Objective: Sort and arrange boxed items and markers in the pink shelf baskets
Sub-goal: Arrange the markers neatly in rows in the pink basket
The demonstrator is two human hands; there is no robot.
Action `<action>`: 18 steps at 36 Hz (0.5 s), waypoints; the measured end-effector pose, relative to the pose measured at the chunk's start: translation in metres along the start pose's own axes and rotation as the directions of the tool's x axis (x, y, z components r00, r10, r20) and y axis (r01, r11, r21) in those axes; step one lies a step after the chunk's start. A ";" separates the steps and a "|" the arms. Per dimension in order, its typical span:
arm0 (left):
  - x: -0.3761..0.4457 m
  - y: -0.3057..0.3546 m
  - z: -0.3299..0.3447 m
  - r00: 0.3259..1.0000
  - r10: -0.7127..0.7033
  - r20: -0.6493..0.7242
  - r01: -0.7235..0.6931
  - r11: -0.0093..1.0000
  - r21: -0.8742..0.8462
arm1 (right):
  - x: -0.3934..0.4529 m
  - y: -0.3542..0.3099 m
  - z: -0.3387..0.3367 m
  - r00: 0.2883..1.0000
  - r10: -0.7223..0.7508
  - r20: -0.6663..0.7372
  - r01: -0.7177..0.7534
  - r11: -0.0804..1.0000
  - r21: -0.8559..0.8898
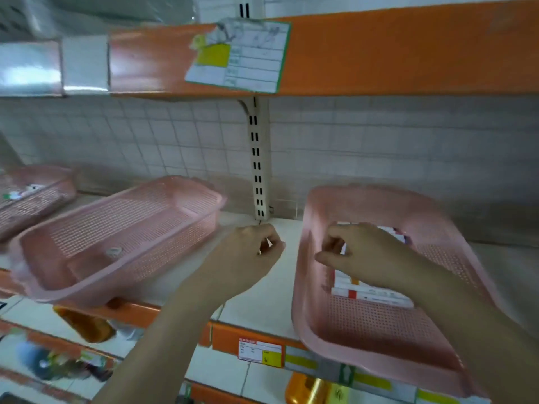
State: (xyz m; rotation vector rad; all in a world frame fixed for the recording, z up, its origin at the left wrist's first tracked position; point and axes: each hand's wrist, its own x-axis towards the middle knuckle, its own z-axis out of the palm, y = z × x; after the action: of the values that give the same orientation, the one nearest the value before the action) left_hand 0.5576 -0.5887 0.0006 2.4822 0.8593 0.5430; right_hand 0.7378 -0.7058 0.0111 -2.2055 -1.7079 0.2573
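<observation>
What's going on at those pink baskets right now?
Right hand on boxes in right basket. Left hand pinching something small and white. Nothing blocking.

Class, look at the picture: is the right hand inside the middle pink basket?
No. The right hand is in the right basket, on the boxes; the middle basket has no hand in it.

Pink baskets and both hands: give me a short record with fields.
right basket: on the shelf, holds white boxes with red marks
middle basket: on the shelf, one small pale item inside
left basket: partly out of view, small items inside
right hand: inside right basket, over the boxes
left hand: between baskets, fingers curled on something small and white
</observation>
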 end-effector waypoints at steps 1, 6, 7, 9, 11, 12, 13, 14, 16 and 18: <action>-0.004 -0.007 -0.006 1.000 -0.018 -0.015 0.019 1.000 0.011 | 0.002 -0.006 -0.001 1.000 -0.018 -0.002 0.018 1.000 0.020; -0.022 -0.041 -0.039 0.991 -0.081 -0.107 0.088 0.994 0.058 | 0.013 -0.038 0.000 0.995 -0.091 0.040 0.091 0.996 0.005; -0.025 -0.047 -0.045 0.989 -0.083 -0.126 0.093 0.993 0.072 | 0.017 -0.045 0.001 0.994 -0.098 0.051 0.099 0.995 -0.018; -0.029 -0.059 -0.056 0.983 -0.096 -0.159 0.112 0.989 0.093 | 0.024 -0.057 0.004 0.992 -0.118 0.051 0.121 0.991 -0.053; -0.034 -0.070 -0.068 0.978 -0.109 -0.180 0.131 0.984 0.119 | 0.033 -0.070 0.009 0.990 -0.138 0.043 0.140 0.988 -0.066; -0.038 -0.077 -0.075 0.975 -0.115 -0.190 0.142 0.981 0.134 | 0.039 -0.079 0.012 0.988 -0.151 0.042 0.153 0.985 -0.073; -0.041 -0.085 -0.082 0.973 -0.121 -0.198 0.150 0.979 0.141 | 0.044 -0.087 0.015 0.986 -0.161 0.041 0.164 0.983 -0.083; -0.045 -0.093 -0.089 0.971 -0.125 -0.206 0.157 0.977 0.144 | 0.050 -0.097 0.018 0.985 -0.170 0.040 0.173 0.981 -0.089; -0.052 -0.111 -0.104 0.967 -0.134 -0.218 0.171 0.973 0.157 | 0.061 -0.116 0.025 0.982 -0.184 0.033 0.187 0.978 -0.091; -0.058 -0.132 -0.119 0.964 -0.156 -0.217 0.193 0.968 0.163 | 0.071 -0.138 0.034 0.981 -0.190 0.028 0.191 0.977 -0.091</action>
State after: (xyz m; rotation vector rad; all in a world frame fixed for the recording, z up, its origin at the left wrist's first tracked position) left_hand 0.3943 -0.4996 0.0152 2.5089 1.2473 0.6902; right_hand 0.6204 -0.6017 0.0358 -2.0890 -1.9632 0.1538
